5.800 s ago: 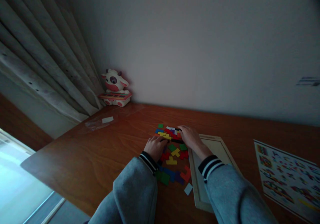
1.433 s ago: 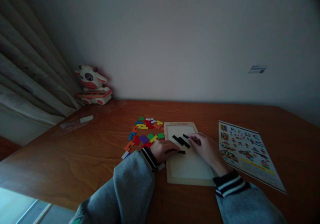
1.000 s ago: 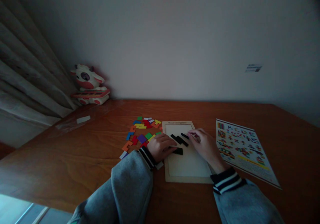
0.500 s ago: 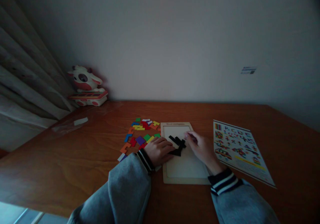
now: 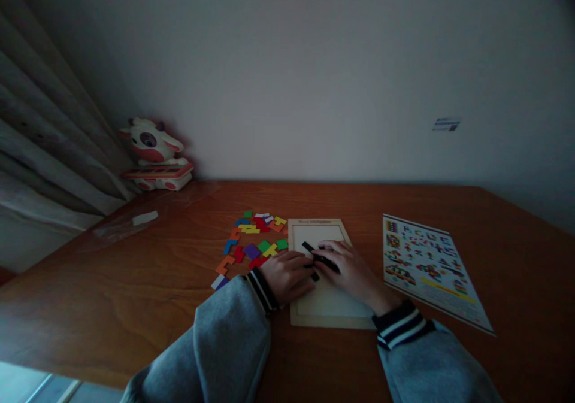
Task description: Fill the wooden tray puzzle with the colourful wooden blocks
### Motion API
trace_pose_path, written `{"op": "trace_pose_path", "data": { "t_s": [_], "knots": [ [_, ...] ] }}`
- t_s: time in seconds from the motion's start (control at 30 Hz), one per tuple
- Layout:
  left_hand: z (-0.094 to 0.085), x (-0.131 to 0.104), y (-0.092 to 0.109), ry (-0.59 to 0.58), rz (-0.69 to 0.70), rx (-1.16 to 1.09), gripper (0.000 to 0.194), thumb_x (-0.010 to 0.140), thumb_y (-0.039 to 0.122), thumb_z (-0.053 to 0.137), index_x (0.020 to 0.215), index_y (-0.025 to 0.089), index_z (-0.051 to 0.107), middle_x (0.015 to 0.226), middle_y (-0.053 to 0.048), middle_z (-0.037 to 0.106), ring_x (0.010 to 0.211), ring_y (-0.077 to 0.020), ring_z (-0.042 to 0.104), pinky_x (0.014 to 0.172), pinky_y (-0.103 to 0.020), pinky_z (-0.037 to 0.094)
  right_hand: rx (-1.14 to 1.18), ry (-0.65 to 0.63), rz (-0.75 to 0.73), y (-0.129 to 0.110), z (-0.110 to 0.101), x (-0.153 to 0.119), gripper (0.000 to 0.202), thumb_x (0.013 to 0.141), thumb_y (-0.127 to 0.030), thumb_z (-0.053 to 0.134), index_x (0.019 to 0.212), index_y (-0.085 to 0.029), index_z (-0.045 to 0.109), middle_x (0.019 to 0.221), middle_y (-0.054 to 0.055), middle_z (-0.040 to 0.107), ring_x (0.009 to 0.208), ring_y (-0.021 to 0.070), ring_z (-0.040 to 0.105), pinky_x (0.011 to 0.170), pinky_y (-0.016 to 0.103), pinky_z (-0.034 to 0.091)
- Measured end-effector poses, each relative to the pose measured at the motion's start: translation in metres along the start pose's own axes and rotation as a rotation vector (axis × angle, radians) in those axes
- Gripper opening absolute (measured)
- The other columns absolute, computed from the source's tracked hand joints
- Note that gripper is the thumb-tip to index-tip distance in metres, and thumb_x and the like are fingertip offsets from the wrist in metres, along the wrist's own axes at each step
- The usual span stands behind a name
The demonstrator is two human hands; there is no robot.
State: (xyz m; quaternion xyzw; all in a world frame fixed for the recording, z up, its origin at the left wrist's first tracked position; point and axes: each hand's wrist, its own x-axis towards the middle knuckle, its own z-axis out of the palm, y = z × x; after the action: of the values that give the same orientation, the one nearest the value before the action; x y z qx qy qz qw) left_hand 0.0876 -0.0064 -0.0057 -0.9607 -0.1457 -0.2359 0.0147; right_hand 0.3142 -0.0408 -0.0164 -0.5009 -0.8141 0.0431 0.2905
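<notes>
Black pieces (image 5: pixel 327 264) lie on the white inside of a wooden tray (image 5: pixel 335 319), partly covered by both hands. My left hand (image 5: pixel 290 276) rests over the tray's left edge, its fingers close together and touching the black pieces. From the right, my right hand (image 5: pixel 348 268) reaches over the tray with thumb and fingers closed around black pieces. Just left of the tray lie flat coloured pieces (image 5: pixel 252 251) in green, yellow, red, orange, blue, purple and white.
A printed pattern sheet (image 5: pixel 431 265) lies on the wooden table (image 5: pixel 135 289) to the right. A cow toy (image 5: pixel 157 157) sits at the back left near a curtain (image 5: pixel 54 133). A white strip (image 5: pixel 145 217) lies before it.
My right hand has moved left and down onto the black pieces, which have shifted and are more covered. My left hand has moved slightly.
</notes>
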Motion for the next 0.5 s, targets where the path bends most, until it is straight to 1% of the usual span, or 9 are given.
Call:
{"op": "trace_pose_path", "data": {
  "t_s": [0.1, 0.2, 0.33, 0.43, 0.5],
  "knots": [
    [0.001, 0.001, 0.001, 0.006, 0.038, -0.02, 0.033, 0.098, 0.036, 0.046, 0.11, 0.014, 0.067, 0.113, -0.011, 0.069, 0.107, -0.0217, 0.062, 0.094, -0.034, 0.053, -0.037, 0.017, 0.034, -0.003, -0.001, 0.002, 0.026, 0.092, -0.026, 0.056, 0.116, -0.023, 0.068, 0.111, 0.01, 0.066, 0.102, 0.0248, 0.061, 0.09, 0.044, 0.053],
    [0.002, 0.001, 0.002, -0.02, 0.066, 0.007, 0.032, 0.098, 0.038, 0.047, 0.115, 0.02, 0.067, 0.112, -0.009, 0.069, 0.107, -0.0229, 0.062, 0.092, -0.036, 0.052, -0.101, 0.025, 0.028, -0.006, -0.005, 0.003, 0.03, 0.093, -0.024, 0.055, 0.121, -0.022, 0.066, 0.11, 0.011, 0.066, 0.101, 0.0256, 0.061, 0.088, 0.045, 0.054],
    [0.004, -0.003, 0.002, -0.048, 0.034, 0.074, 0.035, 0.095, 0.048, 0.05, 0.118, 0.027, 0.066, 0.118, -0.007, 0.067, 0.105, -0.0261, 0.06, 0.088, -0.041, 0.051, -0.148, -0.001, -0.112, -0.003, -0.009, 0.0, 0.027, 0.092, -0.02, 0.056, 0.116, -0.024, 0.069, 0.123, 0.01, 0.064, 0.112, 0.0272, 0.059, 0.093, 0.047, 0.052],
    [0.006, -0.005, 0.001, -0.06, 0.012, 0.08, 0.039, 0.094, 0.051, 0.049, 0.119, 0.026, 0.065, 0.12, -0.008, 0.066, 0.106, -0.0254, 0.059, 0.089, -0.04, 0.051, -0.131, -0.03, -0.194, 0.002, -0.01, -0.005, 0.027, 0.092, -0.02, 0.056, 0.116, -0.022, 0.069, 0.121, 0.008, 0.068, 0.111, 0.0254, 0.061, 0.094, 0.045, 0.052],
    [0.007, -0.005, 0.0, -0.063, 0.004, 0.08, 0.039, 0.095, 0.051, 0.047, 0.119, 0.024, 0.065, 0.121, -0.009, 0.065, 0.108, -0.0247, 0.059, 0.091, -0.04, 0.051, -0.121, -0.024, -0.221, 0.004, -0.01, -0.009, 0.028, 0.093, -0.02, 0.055, 0.117, -0.022, 0.068, 0.118, 0.008, 0.07, 0.107, 0.0239, 0.063, 0.093, 0.044, 0.052]
  ]
}}
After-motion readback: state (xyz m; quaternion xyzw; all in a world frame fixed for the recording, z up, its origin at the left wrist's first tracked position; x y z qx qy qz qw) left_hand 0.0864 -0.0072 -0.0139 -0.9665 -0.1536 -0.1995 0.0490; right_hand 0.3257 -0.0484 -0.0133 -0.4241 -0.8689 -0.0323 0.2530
